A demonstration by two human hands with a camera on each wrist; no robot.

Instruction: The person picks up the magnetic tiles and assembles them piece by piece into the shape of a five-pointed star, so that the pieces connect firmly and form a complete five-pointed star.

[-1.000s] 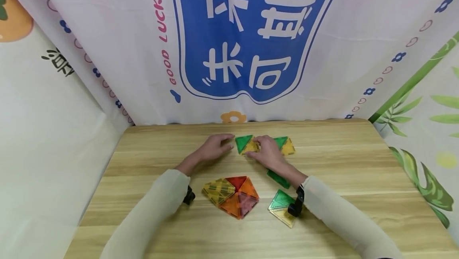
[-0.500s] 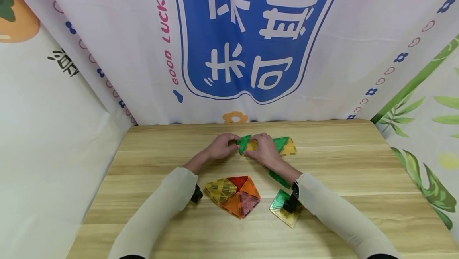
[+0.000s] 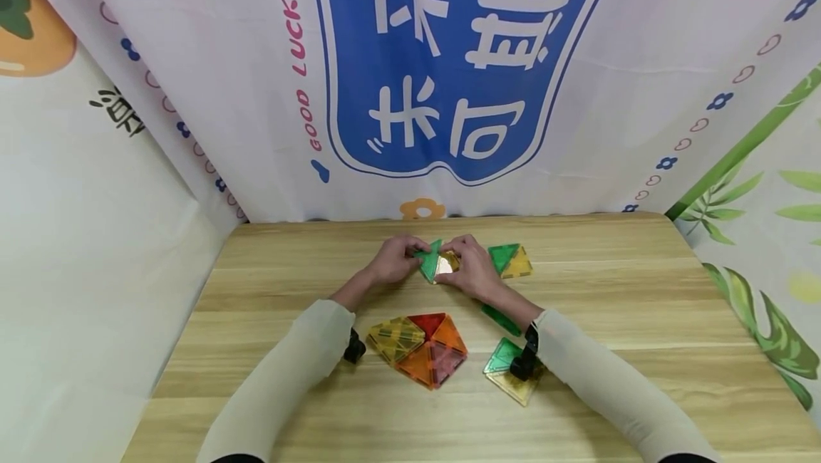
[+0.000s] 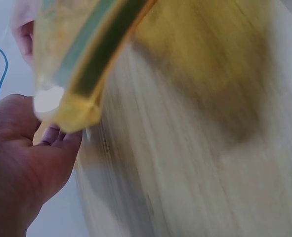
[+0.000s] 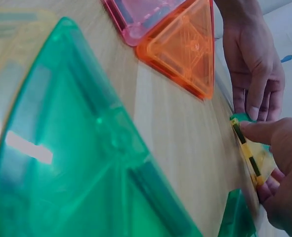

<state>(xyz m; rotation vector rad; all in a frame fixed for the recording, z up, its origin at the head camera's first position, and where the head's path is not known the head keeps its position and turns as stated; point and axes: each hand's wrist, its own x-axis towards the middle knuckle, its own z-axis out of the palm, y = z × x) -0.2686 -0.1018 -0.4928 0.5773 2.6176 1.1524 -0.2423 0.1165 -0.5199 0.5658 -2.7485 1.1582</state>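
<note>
Head view: left grip (image 3: 395, 260) pinches a green tile (image 3: 429, 265), right grip (image 3: 473, 266) a yellow tile (image 3: 447, 264), and work seems partly done, the near patch (image 3: 418, 349) joined, a lone tile (image 3: 499, 319) apart.

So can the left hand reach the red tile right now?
Probably yes: only bare table lies between the left hand and the red tile. But that hand holds a green tile it may need to release.

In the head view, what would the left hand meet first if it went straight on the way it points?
Past the green triangle it pinches, the left hand would probably first meet the yellow triangle held by the right hand, though exact heights are hard to judge.
</note>
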